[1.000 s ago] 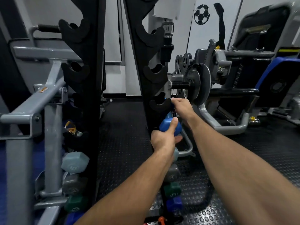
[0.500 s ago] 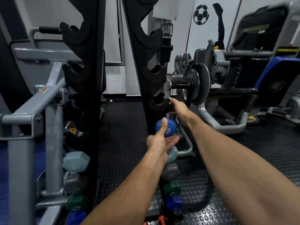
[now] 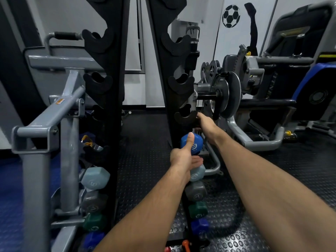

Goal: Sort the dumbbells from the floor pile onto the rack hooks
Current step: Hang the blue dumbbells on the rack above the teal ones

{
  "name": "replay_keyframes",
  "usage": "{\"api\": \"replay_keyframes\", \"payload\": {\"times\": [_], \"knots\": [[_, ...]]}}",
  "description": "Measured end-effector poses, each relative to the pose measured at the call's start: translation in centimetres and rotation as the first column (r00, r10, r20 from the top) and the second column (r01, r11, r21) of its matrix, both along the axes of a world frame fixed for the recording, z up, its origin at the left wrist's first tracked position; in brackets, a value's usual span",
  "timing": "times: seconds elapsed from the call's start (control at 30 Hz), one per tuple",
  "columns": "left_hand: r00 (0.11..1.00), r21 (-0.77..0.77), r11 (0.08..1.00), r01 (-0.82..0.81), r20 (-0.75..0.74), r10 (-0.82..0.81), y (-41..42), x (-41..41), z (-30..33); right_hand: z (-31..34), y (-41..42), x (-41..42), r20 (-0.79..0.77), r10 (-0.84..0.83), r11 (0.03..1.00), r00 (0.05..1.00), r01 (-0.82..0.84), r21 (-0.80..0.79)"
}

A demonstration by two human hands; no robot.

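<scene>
A black dumbbell rack stands in front of me with two uprights, left [image 3: 103,82] and right [image 3: 181,82], both lined with hooks. A blue dumbbell [image 3: 193,145] sits at the right upright, just above a light blue dumbbell [image 3: 198,172]. My left hand [image 3: 182,158] is at its near head: the thumb lies straight up against the face and the fingers stretch out below it. My right hand [image 3: 206,123] reaches to the empty hook [image 3: 184,118] above. Its fingers are hidden behind the hook.
Below hang grey [image 3: 195,191], green [image 3: 198,209] and dark blue [image 3: 200,226] dumbbells; their far heads show at the left upright [image 3: 94,179]. A grey machine frame [image 3: 47,122] crowds the left. A plate-loaded machine [image 3: 229,95] stands right. The floor is black studded rubber [image 3: 145,160].
My left hand has loosened from a grip round the blue dumbbell to straight fingers and has dropped slightly. The dumbbell's face has turned toward me. My right hand stays at the hook.
</scene>
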State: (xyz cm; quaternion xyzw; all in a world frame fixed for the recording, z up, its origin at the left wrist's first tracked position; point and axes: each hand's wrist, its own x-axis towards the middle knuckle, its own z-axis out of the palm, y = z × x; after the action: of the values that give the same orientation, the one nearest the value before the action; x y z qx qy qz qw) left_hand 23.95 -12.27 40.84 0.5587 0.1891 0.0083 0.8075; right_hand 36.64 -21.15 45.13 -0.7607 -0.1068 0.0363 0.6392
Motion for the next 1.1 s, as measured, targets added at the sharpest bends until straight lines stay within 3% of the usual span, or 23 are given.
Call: {"api": "replay_keyframes", "payload": {"times": [0.13,0.27,0.37,0.6,0.73,0.97,1.1], "knots": [[1.000,0.331,0.944,-0.004,0.021,-0.003,1.4,-0.2,-1.0,-0.1,-0.7,-1.7,0.041,-0.080,0.995,0.996,0.077,0.062],[0.993,0.618,0.781,-0.094,0.110,0.032,3.1,-2.1,-2.3,-1.8,-2.1,-4.9,0.093,-0.221,0.968,0.971,0.206,0.145],[0.994,0.733,0.673,-0.096,0.112,0.021,4.7,-4.7,-4.9,-5.1,-3.0,-8.5,0.122,-0.339,0.936,0.933,0.322,0.139],[0.996,0.774,0.632,-0.037,-0.020,0.083,9.3,-10.1,-15.5,-17.2,-3.5,-16.8,0.109,-0.624,0.779,0.774,0.605,0.163],[0.980,0.793,0.605,0.072,-0.170,0.106,11.3,-11.7,-21.8,-26.1,-2.7,-20.0,0.048,-0.699,0.716,0.714,0.696,0.054],[0.909,0.763,0.574,0.297,-0.410,0.074,14.4,-13.5,-34.1,-39.6,0.8,-25.0,-0.231,-0.559,0.828,0.796,0.525,-0.195],[0.877,0.727,0.597,0.339,-0.474,0.080,16.3,-14.1,-40.2,-45.3,3.1,-26.2,-0.328,-0.468,0.882,0.821,0.408,-0.237]]}}
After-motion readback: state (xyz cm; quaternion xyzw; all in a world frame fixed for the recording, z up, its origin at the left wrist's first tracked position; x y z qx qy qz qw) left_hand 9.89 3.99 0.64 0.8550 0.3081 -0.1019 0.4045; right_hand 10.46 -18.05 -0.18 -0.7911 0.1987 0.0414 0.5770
